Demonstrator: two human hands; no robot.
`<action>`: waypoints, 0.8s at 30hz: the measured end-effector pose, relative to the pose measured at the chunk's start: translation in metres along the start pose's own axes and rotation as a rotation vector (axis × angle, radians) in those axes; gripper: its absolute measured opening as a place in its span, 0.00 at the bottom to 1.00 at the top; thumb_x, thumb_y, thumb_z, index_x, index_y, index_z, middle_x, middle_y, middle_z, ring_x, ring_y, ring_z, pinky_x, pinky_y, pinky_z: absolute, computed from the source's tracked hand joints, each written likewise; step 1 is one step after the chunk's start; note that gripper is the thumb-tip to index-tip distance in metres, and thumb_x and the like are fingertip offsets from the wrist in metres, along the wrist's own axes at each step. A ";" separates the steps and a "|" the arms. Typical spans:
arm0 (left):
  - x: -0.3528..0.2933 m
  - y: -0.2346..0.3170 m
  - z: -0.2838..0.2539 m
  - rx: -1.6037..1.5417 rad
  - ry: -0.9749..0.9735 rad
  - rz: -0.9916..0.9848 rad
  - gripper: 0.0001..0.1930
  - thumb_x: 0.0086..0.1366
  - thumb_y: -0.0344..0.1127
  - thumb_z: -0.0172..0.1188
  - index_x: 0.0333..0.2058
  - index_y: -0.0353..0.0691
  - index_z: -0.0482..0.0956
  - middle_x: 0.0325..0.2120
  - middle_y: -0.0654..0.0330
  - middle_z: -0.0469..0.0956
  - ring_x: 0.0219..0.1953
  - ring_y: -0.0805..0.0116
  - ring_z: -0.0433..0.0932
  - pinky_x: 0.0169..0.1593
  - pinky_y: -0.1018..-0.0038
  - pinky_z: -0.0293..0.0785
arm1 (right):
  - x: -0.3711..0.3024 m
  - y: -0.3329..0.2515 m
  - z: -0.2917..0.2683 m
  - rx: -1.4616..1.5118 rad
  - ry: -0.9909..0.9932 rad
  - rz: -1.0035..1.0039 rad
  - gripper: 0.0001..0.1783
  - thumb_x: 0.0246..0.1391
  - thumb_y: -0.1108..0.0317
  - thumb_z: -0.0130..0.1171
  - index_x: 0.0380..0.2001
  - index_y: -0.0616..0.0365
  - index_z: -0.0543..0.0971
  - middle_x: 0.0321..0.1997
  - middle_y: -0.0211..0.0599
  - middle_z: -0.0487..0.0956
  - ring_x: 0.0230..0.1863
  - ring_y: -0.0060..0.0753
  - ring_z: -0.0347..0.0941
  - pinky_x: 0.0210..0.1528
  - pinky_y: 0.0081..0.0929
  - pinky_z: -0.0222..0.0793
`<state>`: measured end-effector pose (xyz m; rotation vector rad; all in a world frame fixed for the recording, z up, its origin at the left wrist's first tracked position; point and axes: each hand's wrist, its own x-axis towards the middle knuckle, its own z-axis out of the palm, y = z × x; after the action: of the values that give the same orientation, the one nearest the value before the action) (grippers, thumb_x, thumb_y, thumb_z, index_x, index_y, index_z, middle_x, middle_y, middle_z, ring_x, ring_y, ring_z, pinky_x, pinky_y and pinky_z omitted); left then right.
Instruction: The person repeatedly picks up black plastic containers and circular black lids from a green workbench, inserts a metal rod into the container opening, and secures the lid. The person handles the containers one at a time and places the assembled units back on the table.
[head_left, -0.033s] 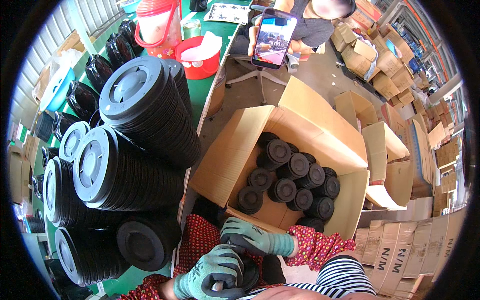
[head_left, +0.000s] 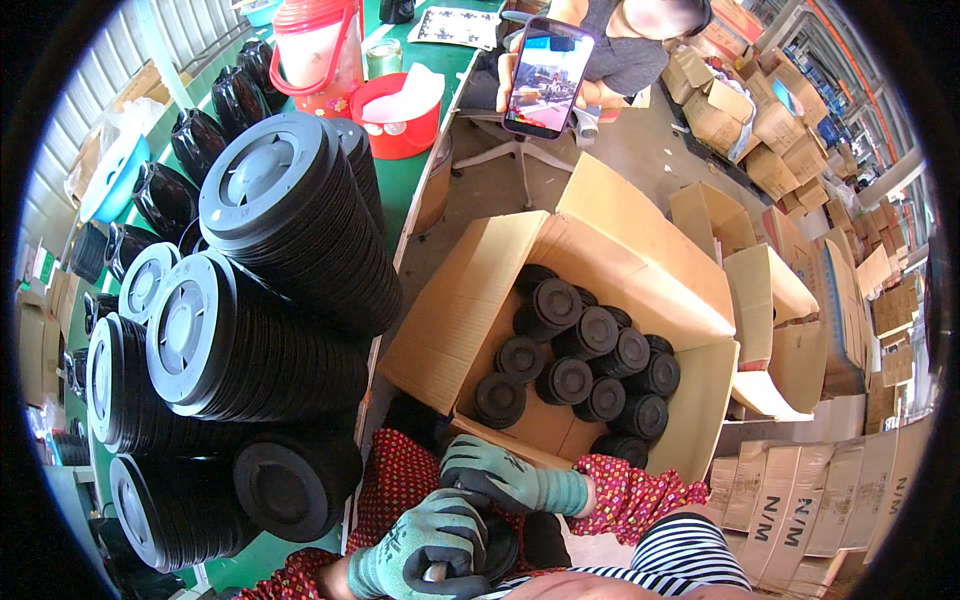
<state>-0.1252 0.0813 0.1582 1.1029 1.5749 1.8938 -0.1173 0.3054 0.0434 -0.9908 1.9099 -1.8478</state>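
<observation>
We see both hands in green and black gloves, close together at the near edge. The left hand has its fingers bent in, gripping the left side of a round black piece over the lap. The right hand lies just beyond, its fingers curled down over the far side of the work; we cannot tell what its fingertips pinch, since the black gloves merge with the dark piece.

Just beyond the hands we have an open box, its flaps spread. On its floor sit round black stacks, most with their flat ends up, some touching and others slightly apart.

To our left runs a green table with tall piles of black discs, several tilted with their round faces toward us. Behind them stand glossy black jugs and a blue basin. At the table's far end we find a red pail, a red basin and a jar.

Far off, a person sits behind a phone with a lit screen. On our right, more open boxes stand beside the first, and cartons are packed side by side nearer us.
</observation>
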 end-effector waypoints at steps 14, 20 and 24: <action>-0.004 0.009 0.009 0.075 -0.020 0.018 0.11 0.62 0.42 0.67 0.30 0.41 0.84 0.35 0.56 0.82 0.43 0.50 0.81 0.53 0.54 0.73 | 0.018 -0.029 0.004 -0.096 0.024 0.043 0.22 0.68 0.55 0.49 0.56 0.51 0.81 0.65 0.41 0.77 0.67 0.54 0.65 0.74 0.52 0.53; -0.005 0.038 0.022 0.311 -0.022 0.009 0.14 0.57 0.44 0.70 0.40 0.45 0.89 0.52 0.53 0.82 0.57 0.46 0.75 0.61 0.51 0.68 | 0.016 -0.047 0.012 -0.124 0.062 -0.001 0.22 0.64 0.51 0.50 0.48 0.56 0.80 0.49 0.43 0.77 0.56 0.53 0.68 0.66 0.50 0.58; -0.012 0.068 0.021 0.740 -0.093 -0.056 0.28 0.57 0.61 0.65 0.52 0.54 0.89 0.64 0.51 0.74 0.66 0.41 0.68 0.66 0.43 0.61 | 0.007 -0.038 0.021 -0.158 0.072 -0.031 0.21 0.65 0.51 0.51 0.48 0.57 0.78 0.47 0.44 0.75 0.54 0.54 0.69 0.63 0.51 0.63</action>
<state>-0.0909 0.0679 0.2208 1.3743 2.2939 1.2012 -0.0988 0.2877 0.0796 -1.0198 2.1224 -1.7942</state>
